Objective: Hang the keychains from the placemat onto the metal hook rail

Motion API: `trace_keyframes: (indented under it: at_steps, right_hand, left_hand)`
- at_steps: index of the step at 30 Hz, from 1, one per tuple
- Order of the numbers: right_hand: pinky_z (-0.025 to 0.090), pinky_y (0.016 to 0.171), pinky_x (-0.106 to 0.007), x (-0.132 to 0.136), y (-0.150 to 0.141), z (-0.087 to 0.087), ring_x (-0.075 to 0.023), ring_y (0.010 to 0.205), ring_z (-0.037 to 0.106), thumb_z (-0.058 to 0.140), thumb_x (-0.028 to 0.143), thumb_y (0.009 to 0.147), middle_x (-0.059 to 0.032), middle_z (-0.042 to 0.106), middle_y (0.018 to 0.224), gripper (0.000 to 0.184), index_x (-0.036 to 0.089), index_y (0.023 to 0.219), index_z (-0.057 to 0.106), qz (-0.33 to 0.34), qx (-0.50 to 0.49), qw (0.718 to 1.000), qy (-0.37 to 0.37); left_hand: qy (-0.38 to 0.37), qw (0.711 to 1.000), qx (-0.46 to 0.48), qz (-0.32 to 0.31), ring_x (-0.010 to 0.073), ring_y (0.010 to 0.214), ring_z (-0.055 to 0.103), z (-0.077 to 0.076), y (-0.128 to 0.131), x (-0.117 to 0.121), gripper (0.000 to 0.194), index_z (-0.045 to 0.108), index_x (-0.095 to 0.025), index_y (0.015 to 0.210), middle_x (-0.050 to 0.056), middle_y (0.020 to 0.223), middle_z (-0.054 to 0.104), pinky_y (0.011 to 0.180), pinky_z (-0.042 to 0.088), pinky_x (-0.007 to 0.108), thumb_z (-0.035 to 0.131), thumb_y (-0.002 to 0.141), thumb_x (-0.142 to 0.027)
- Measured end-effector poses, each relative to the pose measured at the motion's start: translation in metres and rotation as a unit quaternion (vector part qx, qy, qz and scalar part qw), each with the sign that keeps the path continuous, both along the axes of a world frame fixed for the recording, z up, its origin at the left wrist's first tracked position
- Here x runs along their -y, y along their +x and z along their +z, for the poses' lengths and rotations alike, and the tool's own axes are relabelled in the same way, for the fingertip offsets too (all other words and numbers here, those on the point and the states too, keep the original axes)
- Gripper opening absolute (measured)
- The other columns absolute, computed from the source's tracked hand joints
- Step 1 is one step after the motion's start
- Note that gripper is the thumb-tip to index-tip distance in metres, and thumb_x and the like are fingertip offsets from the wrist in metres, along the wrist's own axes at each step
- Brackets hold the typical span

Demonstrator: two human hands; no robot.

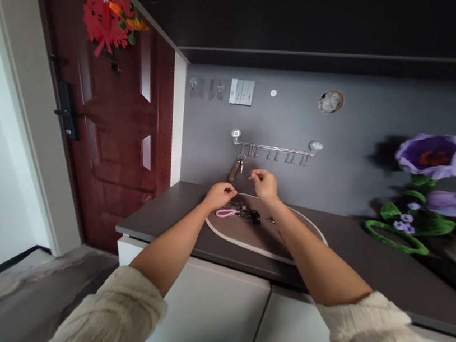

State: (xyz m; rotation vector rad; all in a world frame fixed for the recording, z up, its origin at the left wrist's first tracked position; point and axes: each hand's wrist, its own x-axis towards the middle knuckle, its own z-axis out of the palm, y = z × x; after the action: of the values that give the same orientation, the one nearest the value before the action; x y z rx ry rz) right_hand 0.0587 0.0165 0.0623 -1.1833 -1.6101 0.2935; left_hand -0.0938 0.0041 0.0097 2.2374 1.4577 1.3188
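My right hand (264,185) is raised in front of the grey wall with thumb and fingertips pinched together; whatever they hold, if anything, is too small to make out. Lower and to its left, my left hand (220,196) has its fingers curled together above the mat's edge, with their grip hidden. A bunch of keys with a brown fob (234,171) hangs from the left end of a metal hook rail (273,149), apart from both hands. Below, a pink loop strap (226,212) and dark keys (253,215) lie on an oval brown mat (260,243) with a pale rim.
Purple artificial flowers (437,158) stand on the dark counter (352,256) at the right. A dark shelf (316,25) overhangs the work area. Clear wall hooks (219,89) and a switch panel (241,92) sit above the rail. Left is a dark red door (114,161).
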Motion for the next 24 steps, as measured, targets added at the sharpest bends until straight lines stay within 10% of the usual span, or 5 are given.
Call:
trace_keyframes:
  at_steps: [9, 24]
  right_hand:
    - [0.042, 0.077, -0.023, 0.033, 0.025, -0.055, -0.0120, 0.079, 0.059, 0.048, 0.015, 0.075, -0.0055, 0.066, 0.086, 0.020, 0.014, 0.090, 0.062, -0.029, 0.091, 0.995, -0.034]
    - [0.039, 0.078, -0.024, 0.034, 0.024, -0.064, -0.0169, 0.088, 0.058, 0.043, 0.016, 0.078, -0.0079, 0.065, 0.095, 0.026, 0.016, 0.095, 0.062, -0.061, 0.231, 0.970, -0.048]
  left_hand:
    - [-0.043, 0.990, -0.086, -0.106, 0.0103, 0.064, 0.050, -0.006, 0.007, 0.010, 0.023, 0.066, -0.013, 0.078, 0.002, 0.072, 0.063, 0.063, 0.038, 0.022, 0.054, 0.068, -0.030]
    - [-0.002, 0.981, -0.156, -0.115, 0.0124, 0.072, 0.052, -0.010, 0.011, 0.006, 0.024, 0.068, -0.016, 0.078, 0.004, 0.078, 0.063, 0.069, 0.038, 0.024, 0.054, 0.071, -0.034]
